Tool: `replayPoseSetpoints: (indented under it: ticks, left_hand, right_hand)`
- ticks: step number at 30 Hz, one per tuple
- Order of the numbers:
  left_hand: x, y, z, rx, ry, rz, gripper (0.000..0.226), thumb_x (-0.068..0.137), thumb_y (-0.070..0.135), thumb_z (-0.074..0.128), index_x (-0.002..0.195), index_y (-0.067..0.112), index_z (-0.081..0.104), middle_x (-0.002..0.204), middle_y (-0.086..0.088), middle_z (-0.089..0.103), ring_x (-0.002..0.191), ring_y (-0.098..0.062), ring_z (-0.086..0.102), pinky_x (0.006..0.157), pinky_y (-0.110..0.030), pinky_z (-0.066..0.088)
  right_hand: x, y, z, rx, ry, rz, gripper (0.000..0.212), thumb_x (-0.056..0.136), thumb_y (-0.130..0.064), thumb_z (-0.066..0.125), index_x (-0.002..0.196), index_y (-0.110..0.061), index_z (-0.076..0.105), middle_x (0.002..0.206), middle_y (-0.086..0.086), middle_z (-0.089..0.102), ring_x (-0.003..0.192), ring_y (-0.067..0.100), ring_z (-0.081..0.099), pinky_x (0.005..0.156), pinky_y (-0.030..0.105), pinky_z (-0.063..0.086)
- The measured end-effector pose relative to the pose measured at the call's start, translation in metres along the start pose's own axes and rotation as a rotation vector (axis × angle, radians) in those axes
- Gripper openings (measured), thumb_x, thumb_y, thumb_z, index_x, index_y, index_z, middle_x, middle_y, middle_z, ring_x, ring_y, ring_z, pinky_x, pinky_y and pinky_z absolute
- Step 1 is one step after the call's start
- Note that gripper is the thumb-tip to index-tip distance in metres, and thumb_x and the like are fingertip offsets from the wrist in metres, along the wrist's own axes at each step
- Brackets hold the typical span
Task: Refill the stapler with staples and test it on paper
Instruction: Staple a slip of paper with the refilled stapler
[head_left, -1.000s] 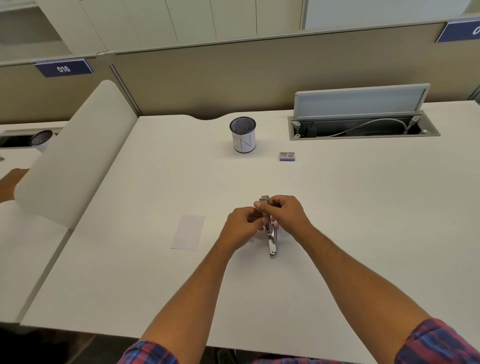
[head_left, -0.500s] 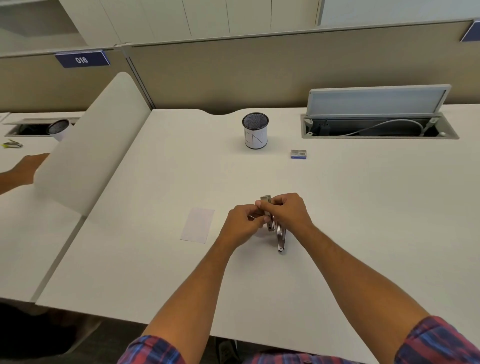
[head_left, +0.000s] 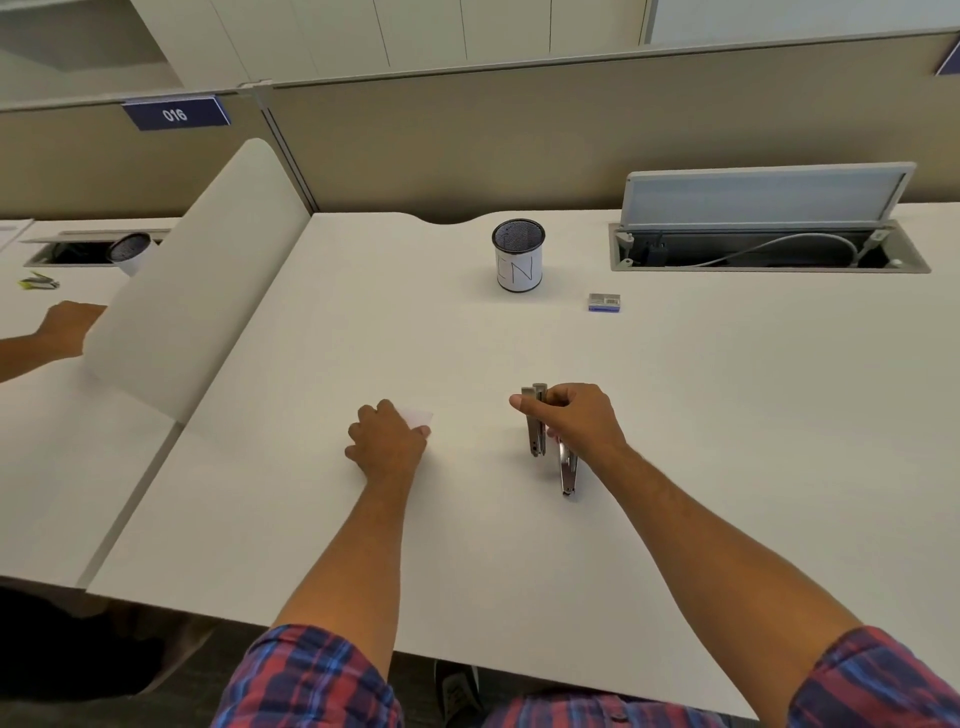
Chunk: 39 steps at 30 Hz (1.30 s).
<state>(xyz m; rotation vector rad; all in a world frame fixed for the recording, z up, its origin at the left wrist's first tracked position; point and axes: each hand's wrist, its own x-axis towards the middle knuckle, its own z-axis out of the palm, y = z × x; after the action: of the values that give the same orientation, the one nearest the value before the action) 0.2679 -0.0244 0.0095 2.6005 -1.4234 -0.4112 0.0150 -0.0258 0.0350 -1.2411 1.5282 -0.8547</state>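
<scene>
A: Where is the hinged silver metal stapler (head_left: 540, 434)?
B: On the white tabletop (head_left: 675, 415), opened out, right hand (head_left: 579, 422) clamped round it.
A: The left hand (head_left: 387, 441)?
B: Fingers curled on the small white paper slip (head_left: 420, 415). Mesh cup (head_left: 518, 255) reads "IN"; sign (head_left: 175, 113) reads "016".

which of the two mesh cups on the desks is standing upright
The mesh cup marked "IN" on the near desk stands upright; the other cup, beyond the divider, is tilted.

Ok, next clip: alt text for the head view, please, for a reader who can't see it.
At a white desk, the person's right hand grips a metal stapler hinged open, while the left hand rests on a small slip of paper. Farther back stand a mesh pen cup and a small staple box.
</scene>
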Motion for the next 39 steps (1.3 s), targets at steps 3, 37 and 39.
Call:
replayPoseSetpoints:
  ticks: [3, 37, 39]
  left_hand:
    - [0.004, 0.004, -0.001, 0.030, -0.014, -0.032, 0.056, 0.081, 0.045, 0.075, 0.123, 0.012, 0.057, 0.123, -0.012, 0.053, 0.116, -0.036, 0.054, 0.096, -0.043, 0.040]
    - [-0.060, 0.060, 0.006, -1.150, -0.648, 0.149, 0.066, 0.067, 0.024, 0.086, 0.127, 0.020, 0.058, 0.099, -0.009, 0.075, 0.095, -0.027, 0.072, 0.081, -0.045, 0.058]
    - [-0.059, 0.057, 0.005, -1.153, -0.609, 0.093, 0.052, 0.072, 0.016, 0.086, 0.118, 0.012, 0.064, 0.095, -0.010, 0.074, 0.093, -0.028, 0.072, 0.081, -0.047, 0.061]
  right_hand:
    - [-0.002, 0.000, 0.000, 0.003, -0.011, 0.011, 0.048, 0.066, -0.061, 0.086, 0.055, -0.022, 0.061, 0.064, -0.003, 0.067, 0.057, 0.011, 0.059, 0.066, 0.033, 0.053]
    - [-0.004, -0.008, -0.017, 0.257, -0.061, 0.014, 0.016, 0.085, -0.017, 0.081, 0.086, -0.005, 0.071, 0.052, -0.014, 0.058, 0.043, 0.001, 0.046, 0.044, 0.017, 0.035]
    - [0.000, -0.008, -0.020, 0.197, -0.001, -0.039, 0.015, 0.083, -0.020, 0.083, 0.081, -0.009, 0.073, 0.058, -0.013, 0.062, 0.045, 0.000, 0.048, 0.051, 0.020, 0.037]
